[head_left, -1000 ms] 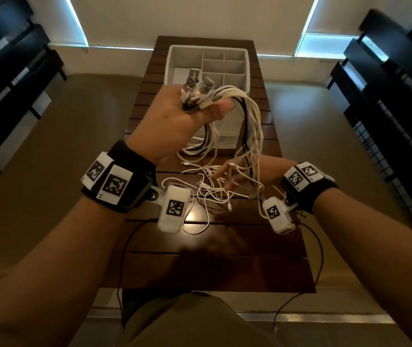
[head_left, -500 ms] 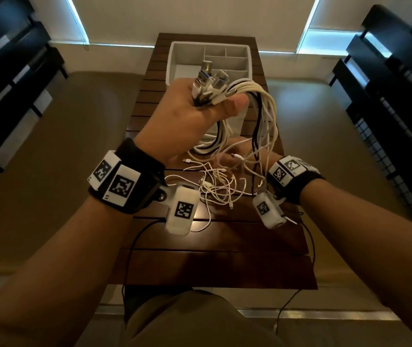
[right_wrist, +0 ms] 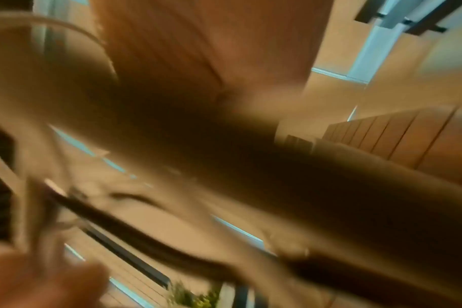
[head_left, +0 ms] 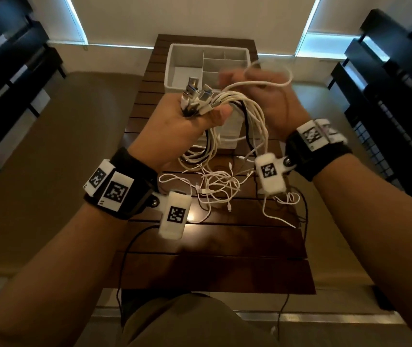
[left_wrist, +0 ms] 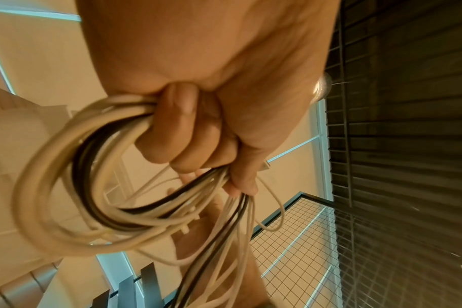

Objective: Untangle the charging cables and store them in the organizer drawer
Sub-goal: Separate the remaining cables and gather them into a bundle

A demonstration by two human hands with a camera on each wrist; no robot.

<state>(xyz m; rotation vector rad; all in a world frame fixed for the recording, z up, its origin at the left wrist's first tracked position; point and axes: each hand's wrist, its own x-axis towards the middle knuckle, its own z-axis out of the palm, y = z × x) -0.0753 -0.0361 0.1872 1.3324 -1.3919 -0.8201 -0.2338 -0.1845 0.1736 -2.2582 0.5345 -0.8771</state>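
Observation:
My left hand (head_left: pixel 187 121) grips a bundle of white and black charging cables (head_left: pixel 237 106) near their USB plugs (head_left: pixel 194 93), raised above the table. The left wrist view shows its fingers (left_wrist: pixel 187 133) curled round the looped cables (left_wrist: pixel 92 187). My right hand (head_left: pixel 262 96) is lifted beside it and pinches one white cable (head_left: pixel 270 83), pulled up into a loop. The loose ends hang down into a tangle (head_left: pixel 215 186) on the table. The white organizer drawer (head_left: pixel 182 61), with several compartments, stands behind the hands. The right wrist view is blurred.
The dark slatted wooden table (head_left: pixel 212 246) is narrow, with floor on both sides. Dark slatted and wire-mesh furniture (head_left: pixel 400 96) stands at the right and dark shelving (head_left: pixel 4 71) at the left. Thin black wrist-camera leads (head_left: pixel 124 259) trail over the table's near edge.
My right hand has risen from the tangle on the table to the level of my left hand, drawing one white cable up into a loop. My left hand keeps its grip on the bundle.

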